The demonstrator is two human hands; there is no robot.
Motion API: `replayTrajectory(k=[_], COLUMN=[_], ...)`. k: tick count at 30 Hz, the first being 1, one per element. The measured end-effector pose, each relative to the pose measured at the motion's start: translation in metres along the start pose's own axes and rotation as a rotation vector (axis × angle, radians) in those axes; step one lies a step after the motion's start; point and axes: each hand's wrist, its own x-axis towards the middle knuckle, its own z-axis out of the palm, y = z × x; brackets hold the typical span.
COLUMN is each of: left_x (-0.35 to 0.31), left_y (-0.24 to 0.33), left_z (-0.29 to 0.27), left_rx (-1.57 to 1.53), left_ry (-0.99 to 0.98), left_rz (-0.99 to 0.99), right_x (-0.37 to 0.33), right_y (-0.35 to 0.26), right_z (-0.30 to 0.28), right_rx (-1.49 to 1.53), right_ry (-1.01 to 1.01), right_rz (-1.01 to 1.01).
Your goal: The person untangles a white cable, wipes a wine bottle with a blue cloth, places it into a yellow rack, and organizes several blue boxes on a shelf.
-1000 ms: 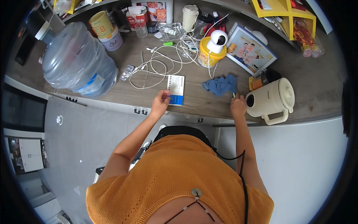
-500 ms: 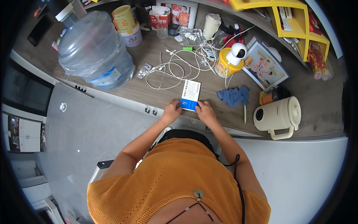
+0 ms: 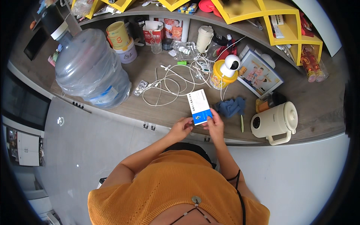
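Observation:
A small flat medicine box [image 3: 200, 101], white with a blue end, is tilted up off the desk near its front edge. My right hand [image 3: 215, 125] grips it by the blue end, thumb on top and the other fingers partly hidden beneath. Beside the box's lower left corner is my left hand [image 3: 180, 128], its fingers loosely bent and apart, with nothing visible in them. Looped white cables [image 3: 165, 90] lie beyond the box. A blue cloth [image 3: 231, 107] rests to the right of it, above a thin green-handled object [image 3: 242, 123].
A large water bottle [image 3: 93, 69] with a pump stands at the left. To the right are a cream kettle [image 3: 272, 122], a framed photo [image 3: 258, 73] and a white camera [image 3: 230, 66] on a yellow tub. A blister pack [image 3: 140, 87] lies near the cables. Yellow shelving [image 3: 266, 22] overhangs the back.
The box has been lifted and tilted from the desk's front edge by my right hand. My left hand has come away from its side. The whole view has shifted slightly.

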Motion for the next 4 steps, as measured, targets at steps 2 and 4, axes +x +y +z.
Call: replayTrajectory(k=[2, 4], left_x=[0.009, 0.024], left_y=[0.021, 0.03], left_z=[-0.004, -0.006], left_rx=[-0.055, -0.123], left_ry=[-0.066, -0.07], left_rz=[-0.014, 0.018], right_x=[0.004, 0.011], right_y=[-0.023, -0.051], right_z=[-0.018, -0.04], right_rx=[0.05, 0.006], right_ry=[0.014, 0.01], right_rz=[-0.08, -0.16])
